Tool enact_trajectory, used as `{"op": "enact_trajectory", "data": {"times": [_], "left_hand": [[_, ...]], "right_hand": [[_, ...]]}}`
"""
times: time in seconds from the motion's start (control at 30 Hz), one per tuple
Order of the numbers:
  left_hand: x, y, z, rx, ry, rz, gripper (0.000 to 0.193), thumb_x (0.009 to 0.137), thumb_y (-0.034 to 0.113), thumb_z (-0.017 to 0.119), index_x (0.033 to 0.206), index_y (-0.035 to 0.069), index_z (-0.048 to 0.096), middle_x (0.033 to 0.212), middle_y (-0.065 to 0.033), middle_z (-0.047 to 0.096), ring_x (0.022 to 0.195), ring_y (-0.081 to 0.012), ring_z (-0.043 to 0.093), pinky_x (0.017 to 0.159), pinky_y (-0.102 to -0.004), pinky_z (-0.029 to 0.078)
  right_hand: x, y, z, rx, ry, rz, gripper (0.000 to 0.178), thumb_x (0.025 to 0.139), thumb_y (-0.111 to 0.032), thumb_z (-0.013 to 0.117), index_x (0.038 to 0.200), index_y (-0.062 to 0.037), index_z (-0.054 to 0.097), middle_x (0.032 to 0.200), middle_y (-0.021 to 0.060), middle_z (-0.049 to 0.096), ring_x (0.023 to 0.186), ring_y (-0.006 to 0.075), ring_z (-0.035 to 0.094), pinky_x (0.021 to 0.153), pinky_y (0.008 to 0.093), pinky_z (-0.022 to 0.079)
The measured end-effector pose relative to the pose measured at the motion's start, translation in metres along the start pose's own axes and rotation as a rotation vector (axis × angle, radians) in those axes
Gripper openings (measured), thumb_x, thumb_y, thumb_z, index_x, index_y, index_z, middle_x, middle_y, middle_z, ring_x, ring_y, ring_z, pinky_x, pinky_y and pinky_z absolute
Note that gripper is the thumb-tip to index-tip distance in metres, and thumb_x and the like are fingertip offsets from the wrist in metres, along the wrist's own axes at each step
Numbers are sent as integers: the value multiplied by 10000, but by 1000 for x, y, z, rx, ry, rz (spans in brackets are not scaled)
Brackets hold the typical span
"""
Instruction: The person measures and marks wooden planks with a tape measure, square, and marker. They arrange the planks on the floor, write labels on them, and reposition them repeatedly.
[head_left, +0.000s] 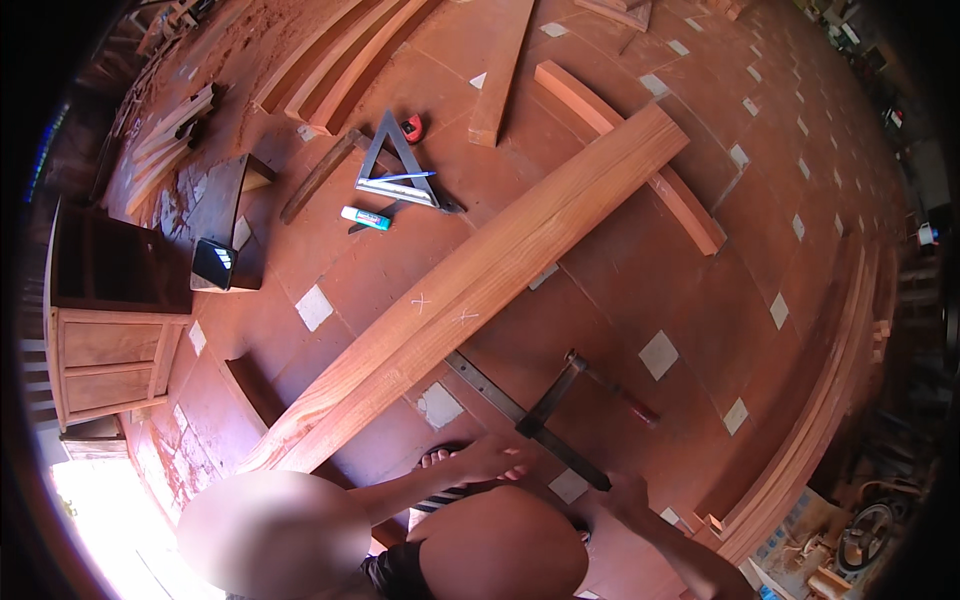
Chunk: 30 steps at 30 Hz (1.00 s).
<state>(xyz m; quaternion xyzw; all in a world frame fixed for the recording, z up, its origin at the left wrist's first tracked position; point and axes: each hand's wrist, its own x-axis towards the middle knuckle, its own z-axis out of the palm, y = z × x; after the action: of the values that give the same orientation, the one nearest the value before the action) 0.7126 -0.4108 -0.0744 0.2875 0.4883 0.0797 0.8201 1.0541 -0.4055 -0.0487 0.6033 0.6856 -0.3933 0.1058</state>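
Near my knee, my right hand (626, 500) grips the near end of a bar clamp (490, 385). The clamp's flat steel bar runs up to a long wooden beam (480, 265), its far end hidden by the wood. Its sliding arm and screw handle (640, 408) point to the right. Two boards appear to lie side by side in the beam, each with a chalk cross. My left hand (495, 458) is held above my sandalled foot (437, 480), fingers loosely apart and nothing in them, short of the clamp bar.
A curved wooden piece (690, 215) crosses under the beam's far end. Beyond the beam lie a triangular square (385, 165), a red tape measure (411, 127) and a glue bottle (366, 217). A phone (213, 262) rests on wood at left, by a cabinet (110, 345). Long boards (800, 430) line the right.
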Motion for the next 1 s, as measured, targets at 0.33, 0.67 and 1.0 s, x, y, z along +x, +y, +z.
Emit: {"op": "enact_trajectory", "data": {"times": [0.33,0.67,1.0], "left_hand": [[-27,118,-272,563,1103,455,418,1035,429,637,1196,79,800,1096,-204,803,1092,-365,768,962,-441,585],[79,51,-400,-685,-433,670,565,1147,388,410,1592,42,380,1632,-91,380,1471,-251,370,1275,-427,286],[112,44,-416,-151,-311,900,540,1171,267,492,1628,-9,414,1687,-163,448,1513,-253,508,1176,-364,506]], "right_hand": [[21,-49,84,-48,214,-37,265,823,-301,803,825,-51,716,841,190,724,812,432,722,738,529,577],[26,-53,104,-32,261,-83,406,897,-398,797,1131,-70,745,1064,166,738,994,398,725,856,501,587],[22,-52,118,-87,235,-30,525,930,-591,708,985,-70,750,979,129,729,964,347,733,832,490,587]]}}
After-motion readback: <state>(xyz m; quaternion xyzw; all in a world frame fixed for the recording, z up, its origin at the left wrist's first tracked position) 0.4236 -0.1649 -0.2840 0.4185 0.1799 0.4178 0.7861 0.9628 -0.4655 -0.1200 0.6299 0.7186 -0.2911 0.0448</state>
